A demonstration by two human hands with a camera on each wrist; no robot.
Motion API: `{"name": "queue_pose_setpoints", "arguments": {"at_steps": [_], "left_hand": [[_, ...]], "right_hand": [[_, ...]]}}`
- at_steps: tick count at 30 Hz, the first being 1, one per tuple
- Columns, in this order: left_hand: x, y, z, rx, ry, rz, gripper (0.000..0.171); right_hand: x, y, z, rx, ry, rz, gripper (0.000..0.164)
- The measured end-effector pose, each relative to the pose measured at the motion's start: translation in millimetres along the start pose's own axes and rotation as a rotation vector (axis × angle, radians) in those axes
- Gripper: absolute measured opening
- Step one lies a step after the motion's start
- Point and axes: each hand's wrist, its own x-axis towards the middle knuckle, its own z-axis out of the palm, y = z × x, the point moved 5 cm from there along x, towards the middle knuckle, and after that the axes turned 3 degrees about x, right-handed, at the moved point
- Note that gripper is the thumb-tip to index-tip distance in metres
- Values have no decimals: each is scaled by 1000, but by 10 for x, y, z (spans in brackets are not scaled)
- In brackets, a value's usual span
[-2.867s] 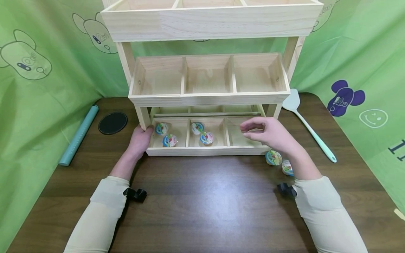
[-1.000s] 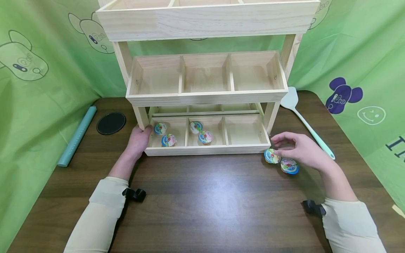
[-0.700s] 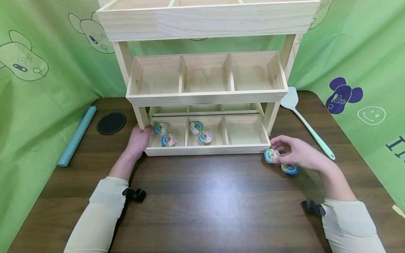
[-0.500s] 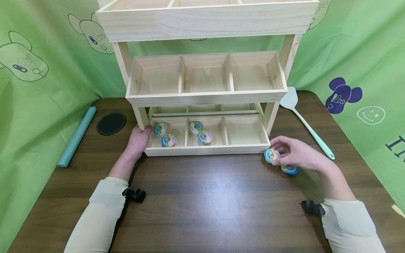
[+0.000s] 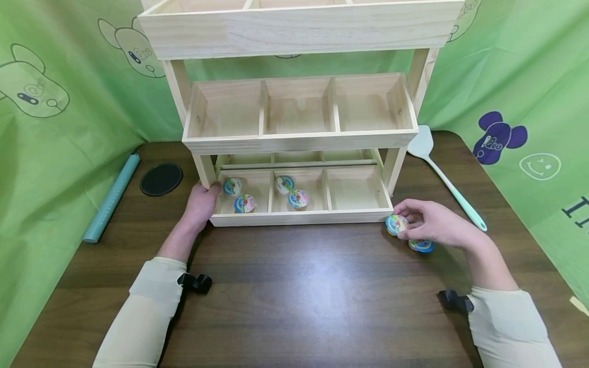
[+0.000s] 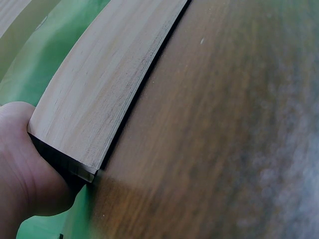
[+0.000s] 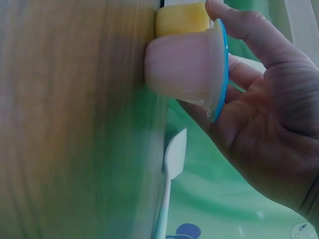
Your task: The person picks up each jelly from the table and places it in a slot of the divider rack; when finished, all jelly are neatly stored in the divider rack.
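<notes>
My left hand (image 5: pixel 202 206) grips the left end of the bottom tier of a wooden shelf (image 5: pixel 303 220); in the left wrist view its thumb lies at the corner of the front board (image 6: pixel 99 89). Beside the tier's right front corner, my right hand (image 5: pixel 434 223) pinches a yellow jelly cup (image 5: pixel 397 224) with a printed lid. The right wrist view shows the thumb at that cup; its other fingers are partly hidden. A pink jelly cup (image 7: pixel 179 64) stands nearer, under the hand. Two jelly cups (image 5: pixel 245 203) lie in the left bottom compartment, two more (image 5: pixel 298 199) in the middle one.
Higher tiers of the shelf, a middle one (image 5: pixel 299 140) and a top one (image 5: pixel 299 36), overhang the bottom tier. A pale spatula (image 5: pixel 453 189) lies at right. At left are a black disc (image 5: pixel 161 179) and a teal roll (image 5: pixel 112 199). Green cloth (image 5: pixel 92 138) surrounds the table.
My right hand has gone from over the right bottom compartment to the jelly cups outside the shelf and closed its fingers on one. The left hand keeps its grip on the shelf.
</notes>
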Motion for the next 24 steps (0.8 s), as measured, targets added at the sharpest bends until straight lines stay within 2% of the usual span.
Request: {"name": "queue_pose_setpoints", "arguments": {"at_steps": [7,16,24], "left_hand": [[8,-12,-4,0,5,-5,61],[-8,11,-16,8,11,6,60],[-9,3,-12,7,6,-2,61]], "right_hand": [[-19,3,-13,-8,-5,-12,46],[12,0,-30,-98,25,28,48],[-21,15,-99,-164,101,54,47]]}}
